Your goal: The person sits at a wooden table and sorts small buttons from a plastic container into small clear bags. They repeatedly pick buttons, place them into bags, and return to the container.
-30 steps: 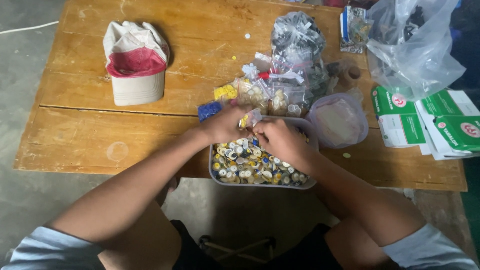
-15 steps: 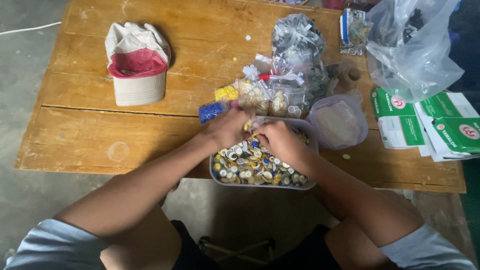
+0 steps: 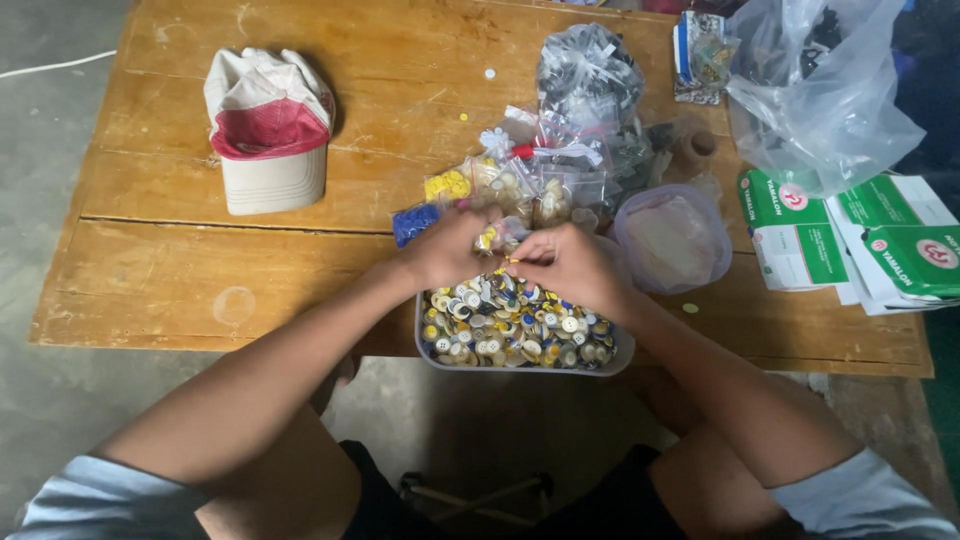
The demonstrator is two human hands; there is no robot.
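We held a small bag (image 3: 497,240) pinched between left hand (image 3: 447,248) and right hand (image 3: 570,265), directly over the button tub (image 3: 520,335) (so spills dropped back in), near the table (image 3: 160,280) edge.

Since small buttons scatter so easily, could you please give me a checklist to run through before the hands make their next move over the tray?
1. Both hands over the tray: left hand and right hand meet above the tray of buttons. Ok.
2. Small bag pinched between the fingers: appears held; grip detail too small. Cannot tell.
3. Tray fully on the table: it overhangs the near edge. Not ok.
4. Loose buttons outside the tray: one yellow button lies on the wood. Not ok.
5. Round lid beside the tray, apart from the hands. Ok.
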